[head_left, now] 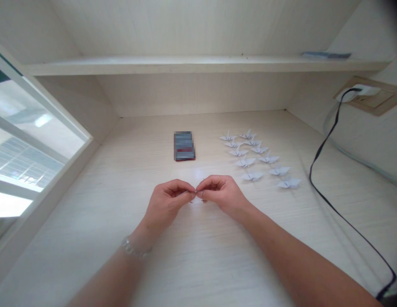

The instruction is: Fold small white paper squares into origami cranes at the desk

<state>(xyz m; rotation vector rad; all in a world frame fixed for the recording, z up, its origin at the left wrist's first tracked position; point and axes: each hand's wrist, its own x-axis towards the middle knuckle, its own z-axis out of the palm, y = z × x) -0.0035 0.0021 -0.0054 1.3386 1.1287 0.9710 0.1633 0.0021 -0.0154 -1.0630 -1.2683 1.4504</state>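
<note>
Pale wood-grain surface [73, 260] is bordered by a window [32, 140] far left of a blurred dark packet [184, 146]. In front of that packet, a left hand [166, 202] wearing a metal bracelet [134, 248] and a right hand [222, 196] are brought together, their grips pressed fingertip to fingertip on something too hidden to tell. White origami cranes [252, 157] are laid in rows right of the packet, and a black cable [310, 177] is run beyond them.
</note>
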